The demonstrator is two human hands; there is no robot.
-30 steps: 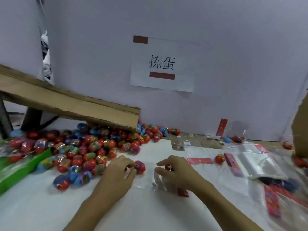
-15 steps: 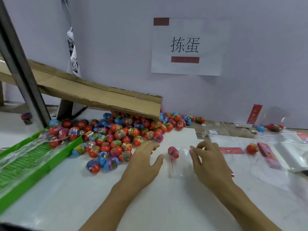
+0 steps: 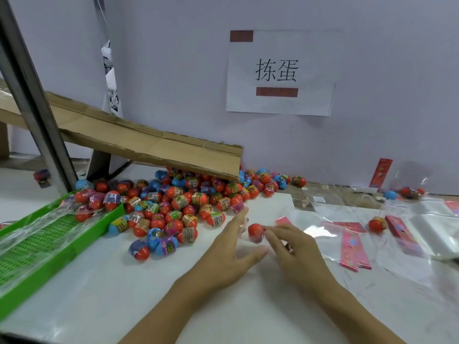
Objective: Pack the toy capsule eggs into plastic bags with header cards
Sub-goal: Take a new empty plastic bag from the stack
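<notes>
Our right hand (image 3: 295, 247) pinches the red egg (image 3: 255, 230) (bag blurred), just right of our open left hand (image 3: 231, 254); egg pile (image 3: 173, 207) lies far-left.

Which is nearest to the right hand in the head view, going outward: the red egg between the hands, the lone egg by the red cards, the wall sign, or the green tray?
1. Red egg, at the right hand's fingertips.
2. Lone egg, on the right by the header cards.
3. Green tray, far left.
4. Wall sign, up behind.
</notes>
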